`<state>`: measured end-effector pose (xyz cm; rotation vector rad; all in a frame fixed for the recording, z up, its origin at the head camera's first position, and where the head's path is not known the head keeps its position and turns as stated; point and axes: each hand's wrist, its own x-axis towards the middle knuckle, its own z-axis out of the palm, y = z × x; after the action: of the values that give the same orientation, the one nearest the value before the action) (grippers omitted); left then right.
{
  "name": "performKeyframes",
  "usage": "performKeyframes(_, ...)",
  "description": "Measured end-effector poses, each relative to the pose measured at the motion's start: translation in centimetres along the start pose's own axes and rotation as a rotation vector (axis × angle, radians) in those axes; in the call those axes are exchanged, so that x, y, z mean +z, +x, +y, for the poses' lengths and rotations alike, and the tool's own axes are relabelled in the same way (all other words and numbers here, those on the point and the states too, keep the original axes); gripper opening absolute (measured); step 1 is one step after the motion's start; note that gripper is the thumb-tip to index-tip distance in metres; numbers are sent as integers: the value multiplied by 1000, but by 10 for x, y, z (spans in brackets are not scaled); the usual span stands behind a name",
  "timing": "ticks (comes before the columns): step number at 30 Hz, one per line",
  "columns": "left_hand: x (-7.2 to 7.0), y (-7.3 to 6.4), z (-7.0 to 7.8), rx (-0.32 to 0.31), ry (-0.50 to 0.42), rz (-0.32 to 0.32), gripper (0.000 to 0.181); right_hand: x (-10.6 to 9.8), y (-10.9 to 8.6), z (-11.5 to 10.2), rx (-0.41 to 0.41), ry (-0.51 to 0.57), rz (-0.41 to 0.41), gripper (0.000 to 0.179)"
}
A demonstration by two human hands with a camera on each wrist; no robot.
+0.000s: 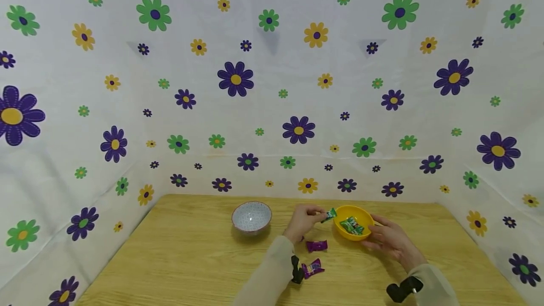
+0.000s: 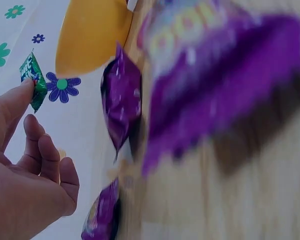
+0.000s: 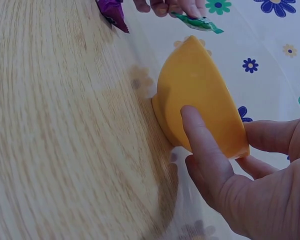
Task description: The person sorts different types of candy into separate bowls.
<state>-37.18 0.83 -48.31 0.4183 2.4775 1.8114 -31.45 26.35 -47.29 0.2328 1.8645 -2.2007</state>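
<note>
My left hand pinches a small green-wrapped candy between thumb and forefinger, just left of the yellow bowl's rim. In the left wrist view the green wrapper stands out from the fingertips, with the other fingers curled loosely below. The yellow bowl sits upright and has several green-wrapped candies inside. On its right side my right hand holds it; the right wrist view shows fingers against the outer wall of the bowl and at its rim.
Purple-wrapped candies lie on the wooden table: one in front of the yellow bowl, another beside my left wrist, a third mostly hidden by my left hand. A patterned grey bowl stands left. Flowered cloth surrounds the table's back and sides.
</note>
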Motion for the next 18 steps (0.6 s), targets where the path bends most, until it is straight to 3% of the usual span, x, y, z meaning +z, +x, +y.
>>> performKeyframes(10, 15, -1, 10, 14, -58, -29, 14, 2, 0, 0, 8, 3, -4, 62)
performKeyframes(18, 31, 0, 22, -12, -103, -48, 15, 3, 2, -2, 18, -8, 9, 62)
